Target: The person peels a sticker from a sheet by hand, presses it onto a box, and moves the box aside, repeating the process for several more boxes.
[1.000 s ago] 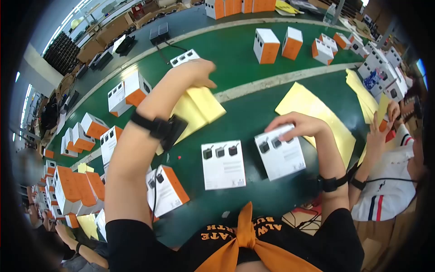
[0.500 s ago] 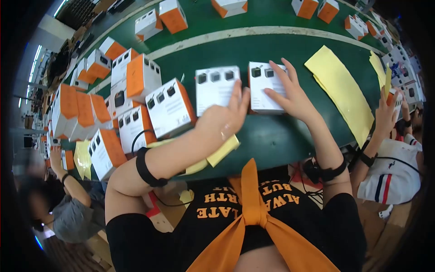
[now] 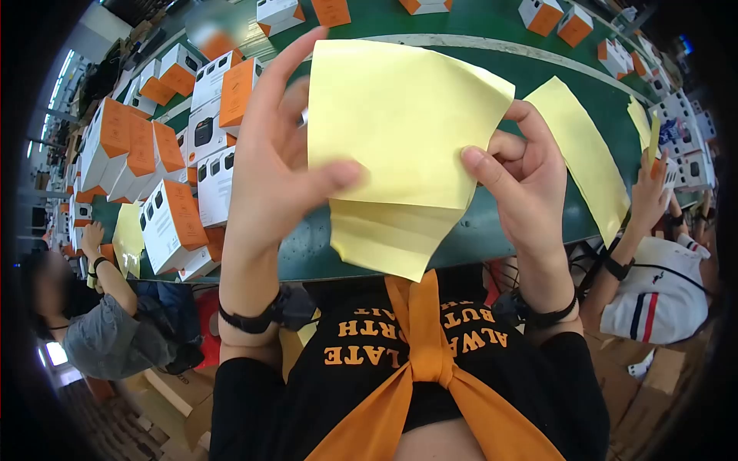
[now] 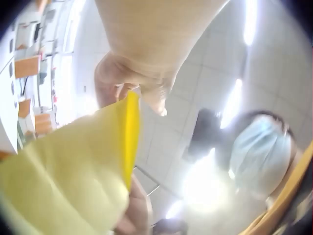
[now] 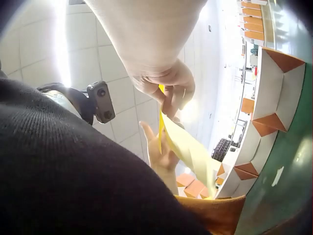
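A creased sheet of yellow paper [image 3: 400, 123] is held up in front of the chest, with a further fold or layer hanging below it. My right hand [image 3: 523, 177] pinches its right edge, thumb in front and fingers curled behind. At the left edge, my left hand [image 3: 269, 154] has its fingers stretched upward, and the blurred thumb lies across the paper's front. In the right wrist view, the left hand [image 5: 164, 159] shows with fingers spread beside the paper [image 5: 188, 147]. The table area right behind the sheet is hidden.
White-and-orange boxes [image 3: 177, 223] crowd the green table [image 3: 576, 196] on the left. More boxes [image 3: 557, 19] stand along the far side. Another stack of yellow paper [image 3: 588, 157] lies to the right. People work at both sides, one with a forearm [image 3: 634, 223] near that stack.
Both hands have left the two white boxes they were touching. The yellow paper, earlier on the table under the left forearm, is now raised between the hands and covers where those boxes were.
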A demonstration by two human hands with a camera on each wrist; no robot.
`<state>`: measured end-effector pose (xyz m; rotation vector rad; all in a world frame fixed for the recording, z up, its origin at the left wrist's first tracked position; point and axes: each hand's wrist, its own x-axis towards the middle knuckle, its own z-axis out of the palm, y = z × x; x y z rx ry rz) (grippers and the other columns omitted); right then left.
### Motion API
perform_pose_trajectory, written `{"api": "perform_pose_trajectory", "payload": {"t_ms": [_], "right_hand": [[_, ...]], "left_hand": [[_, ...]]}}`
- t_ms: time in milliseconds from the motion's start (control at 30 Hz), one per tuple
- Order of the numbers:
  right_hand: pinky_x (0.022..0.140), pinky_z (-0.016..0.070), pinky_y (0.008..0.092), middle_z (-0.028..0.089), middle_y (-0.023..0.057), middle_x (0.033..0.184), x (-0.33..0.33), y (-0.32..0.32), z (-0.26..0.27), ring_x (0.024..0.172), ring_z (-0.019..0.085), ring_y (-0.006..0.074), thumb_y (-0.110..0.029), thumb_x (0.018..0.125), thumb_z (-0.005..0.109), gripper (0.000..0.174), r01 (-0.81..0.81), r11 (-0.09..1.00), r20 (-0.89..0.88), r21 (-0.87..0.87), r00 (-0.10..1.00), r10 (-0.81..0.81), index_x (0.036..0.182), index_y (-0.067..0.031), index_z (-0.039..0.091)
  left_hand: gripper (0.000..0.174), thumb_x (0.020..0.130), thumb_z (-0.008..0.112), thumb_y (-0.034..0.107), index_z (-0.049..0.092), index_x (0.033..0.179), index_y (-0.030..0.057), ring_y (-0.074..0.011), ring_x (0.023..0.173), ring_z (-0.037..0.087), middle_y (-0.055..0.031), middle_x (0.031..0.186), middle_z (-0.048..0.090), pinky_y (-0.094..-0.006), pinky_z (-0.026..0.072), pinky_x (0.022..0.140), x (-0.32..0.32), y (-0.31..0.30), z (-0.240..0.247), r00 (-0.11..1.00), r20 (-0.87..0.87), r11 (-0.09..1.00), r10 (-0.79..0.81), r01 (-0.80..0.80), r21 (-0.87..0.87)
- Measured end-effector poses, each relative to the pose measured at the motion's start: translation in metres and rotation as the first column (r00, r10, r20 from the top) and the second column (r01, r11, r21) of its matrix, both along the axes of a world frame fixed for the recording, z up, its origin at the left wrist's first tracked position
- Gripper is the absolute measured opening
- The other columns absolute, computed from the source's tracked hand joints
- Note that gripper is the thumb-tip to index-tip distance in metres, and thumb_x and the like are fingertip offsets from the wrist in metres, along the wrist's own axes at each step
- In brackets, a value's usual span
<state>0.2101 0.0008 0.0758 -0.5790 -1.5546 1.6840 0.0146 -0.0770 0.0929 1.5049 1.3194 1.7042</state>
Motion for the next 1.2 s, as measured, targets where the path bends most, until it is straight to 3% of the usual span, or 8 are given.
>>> {"api": "perform_pose_trajectory", "payload": {"t_ms": [233, 300, 400, 533, 733, 1033, 1100, 1200], "right_hand": [[0.079, 0.0499, 0.0248, 0.067, 0.0127, 0.098, -0.023, -0.004, 0.002, 0.094, 0.063, 0.0152, 0.001, 0.086, 0.060, 0.058, -0.100, 0.995, -0.044, 0.022, 0.994, 0.101, 0.134, -0.0022, 0.028], [0.078, 0.0491, 0.0235, 0.068, 0.0118, 0.096, -0.030, -0.001, -0.003, 0.090, 0.063, 0.0126, 0.000, 0.086, 0.061, 0.058, -0.069, 0.998, -0.049, -0.006, 0.996, 0.069, 0.134, -0.0024, 0.028], [0.076, 0.0478, 0.0204, 0.066, 0.0119, 0.102, -0.038, 0.003, -0.007, 0.092, 0.064, 0.0130, 0.005, 0.084, 0.058, 0.053, -0.141, 0.967, 0.089, 0.211, 0.988, 0.124, 0.132, 0.0013, 0.035], [0.081, 0.0453, 0.0253, 0.061, 0.0089, 0.098, -0.031, 0.022, -0.003, 0.089, 0.059, 0.0123, 0.003, 0.081, 0.062, 0.048, -0.186, 0.921, 0.217, 0.341, 0.969, 0.115, 0.126, 0.0026, 0.046], [0.073, 0.0431, 0.0326, 0.062, 0.0125, 0.084, -0.034, 0.036, -0.003, 0.078, 0.056, 0.0221, 0.005, 0.077, 0.063, 0.010, -0.118, 0.844, 0.075, 0.522, 0.993, 0.093, 0.087, 0.0052, 0.059], [0.071, 0.0444, 0.0317, 0.064, 0.0128, 0.086, -0.035, 0.048, 0.007, 0.076, 0.056, 0.0207, 0.008, 0.072, 0.064, 0.024, -0.133, 0.767, 0.150, 0.628, 0.988, 0.049, 0.096, 0.0070, 0.061], [0.068, 0.0456, 0.0306, 0.063, 0.0108, 0.091, -0.035, 0.050, 0.014, 0.079, 0.056, 0.0202, 0.006, 0.067, 0.070, 0.032, -0.121, 0.674, 0.176, 0.729, 0.984, -0.014, 0.098, 0.0046, 0.063], [0.064, 0.0464, 0.0311, 0.063, 0.0070, 0.096, -0.027, 0.051, 0.003, 0.083, 0.058, 0.0237, -0.004, 0.060, 0.075, 0.043, -0.046, 0.069, 0.063, 0.997, 0.960, -0.273, 0.102, -0.0032, 0.064]], "left_hand": [[0.091, 0.070, 0.073, 0.000, 0.018, 0.142, -0.0033, -0.0251, 0.106, 0.060, -0.0196, 0.123, 0.055, -0.0336, 0.0498, 0.089, -0.004, -0.021, -0.002, 0.984, 0.151, 0.952, 0.093, -0.043, -0.304], [0.081, 0.068, 0.077, 0.003, 0.035, 0.137, -0.0013, -0.0262, 0.101, 0.062, -0.0145, 0.118, 0.059, -0.0339, 0.0491, 0.087, -0.017, -0.011, -0.004, 0.563, -0.633, 0.847, 0.531, -0.372, 0.380], [0.057, 0.063, 0.080, 0.007, 0.059, 0.116, 0.0004, -0.0231, 0.090, 0.064, -0.0096, 0.104, 0.065, -0.0310, 0.0485, 0.080, -0.012, -0.009, 0.015, 0.417, -0.859, 0.948, 0.296, -0.238, 0.211], [0.027, 0.064, 0.076, 0.001, 0.067, 0.089, -0.0010, -0.0155, 0.073, 0.058, -0.0064, 0.080, 0.063, -0.0251, 0.0445, 0.066, -0.006, -0.004, 0.017, 0.824, -0.559, 0.974, 0.089, -0.189, -0.123], [0.015, 0.067, 0.071, -0.004, 0.065, 0.081, -0.0020, -0.0136, 0.067, 0.056, -0.0059, 0.072, 0.061, -0.0235, 0.0406, 0.060, -0.006, 0.004, 0.018, 0.850, -0.523, 0.973, 0.054, -0.163, -0.165], [0.012, 0.066, 0.069, -0.007, 0.066, 0.077, -0.0030, -0.0134, 0.060, 0.054, -0.0053, 0.066, 0.060, -0.0234, 0.0368, 0.054, -0.004, 0.016, 0.020, 0.824, -0.566, 0.983, 0.026, -0.123, -0.133], [0.011, 0.068, 0.069, -0.005, 0.066, 0.078, -0.0032, -0.0124, 0.061, 0.054, -0.0054, 0.067, 0.060, -0.0226, 0.0368, 0.054, -0.005, 0.018, 0.022, 0.796, -0.604, 0.981, 0.028, -0.139, -0.138], [0.008, 0.074, 0.068, -0.002, 0.065, 0.081, -0.0038, -0.0102, 0.063, 0.054, -0.0053, 0.070, 0.061, -0.0210, 0.0369, 0.054, -0.006, 0.021, 0.019, 0.843, -0.538, 0.975, -0.004, -0.115, -0.188]]}}
